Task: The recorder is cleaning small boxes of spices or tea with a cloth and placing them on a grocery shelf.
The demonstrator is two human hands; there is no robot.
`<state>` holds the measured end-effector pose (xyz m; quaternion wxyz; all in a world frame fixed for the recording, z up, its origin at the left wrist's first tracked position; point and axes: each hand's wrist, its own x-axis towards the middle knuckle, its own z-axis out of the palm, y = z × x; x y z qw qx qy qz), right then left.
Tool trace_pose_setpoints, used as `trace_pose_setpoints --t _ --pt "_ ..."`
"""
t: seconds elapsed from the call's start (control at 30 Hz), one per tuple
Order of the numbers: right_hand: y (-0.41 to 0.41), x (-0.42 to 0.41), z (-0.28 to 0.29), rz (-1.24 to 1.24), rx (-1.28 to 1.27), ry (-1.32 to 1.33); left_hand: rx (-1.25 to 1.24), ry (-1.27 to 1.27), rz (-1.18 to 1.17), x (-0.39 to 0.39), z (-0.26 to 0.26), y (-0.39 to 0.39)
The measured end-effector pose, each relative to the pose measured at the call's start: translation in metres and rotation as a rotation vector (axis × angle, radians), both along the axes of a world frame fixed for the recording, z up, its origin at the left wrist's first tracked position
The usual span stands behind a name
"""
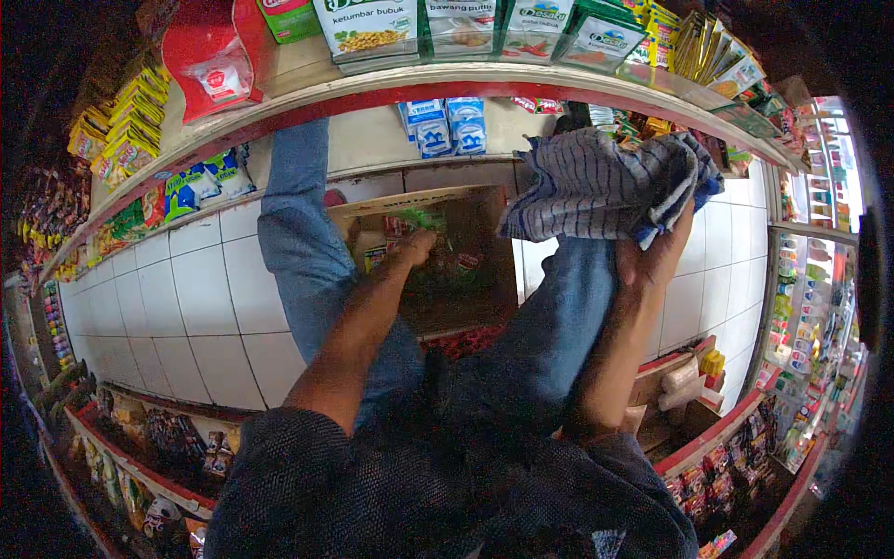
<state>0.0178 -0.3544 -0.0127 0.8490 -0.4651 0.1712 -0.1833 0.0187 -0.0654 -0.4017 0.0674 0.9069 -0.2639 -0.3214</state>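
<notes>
Between my knees stands an open cardboard box [506,279] with several packets inside. My left hand [420,249] reaches into it, its fingers closed at the lower edge of a green plastic packet [422,220]. A red-and-white packet [395,225] and a yellow packet [375,259] lie close to that hand. My right hand [653,248] is raised over my right knee, gripping a grey cloth [594,185] with dark stripes and blue borders. The cloth hangs bunched and loose in front of the lower shelf, and covers part of my fingers.
Ahead, an upper shelf [293,105] holds Desaku spice sachets [374,31] and a red container [202,52]. Blue-and-white packets [447,126] stand on the shelf below. White floor tiles [202,276] spread to the left. Low red-edged shelves [140,468] with goods curve around behind me.
</notes>
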Motion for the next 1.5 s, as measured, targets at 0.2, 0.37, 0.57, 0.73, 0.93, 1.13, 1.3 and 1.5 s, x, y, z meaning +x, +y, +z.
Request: trace_pose_setpoints --t 0.2,0.37,0.57,0.73,0.93,1.13,1.3,1.5 --pt "0.003 0.000 -0.002 -0.016 0.007 -0.056 -0.434 0.166 0.154 0.026 0.085 0.000" --pt "0.005 -0.003 -0.001 -0.055 -0.082 0.037 -0.927 0.264 0.404 0.033 0.167 0.008" --pt "0.015 -0.003 0.000 0.012 -0.245 0.059 -1.091 0.518 0.867 0.025 0.257 0.028" --pt "0.047 -0.016 0.003 -0.006 -0.609 0.227 -1.715 0.796 0.967 0.014 0.310 0.023" --pt "0.120 -0.032 0.001 0.646 -1.373 -0.228 -2.239 1.082 0.928 0.007 0.346 0.002" --pt "0.159 -0.027 0.004 0.789 -1.475 -0.571 -2.485 1.017 0.753 0.010 0.379 -0.004" --pt "0.160 -0.020 0.006 0.709 -1.575 -0.475 -2.182 0.645 0.889 0.000 0.402 0.011" --pt "0.175 -0.032 0.000 0.756 -1.455 -0.785 -2.392 0.954 0.715 0.011 0.411 0.016"
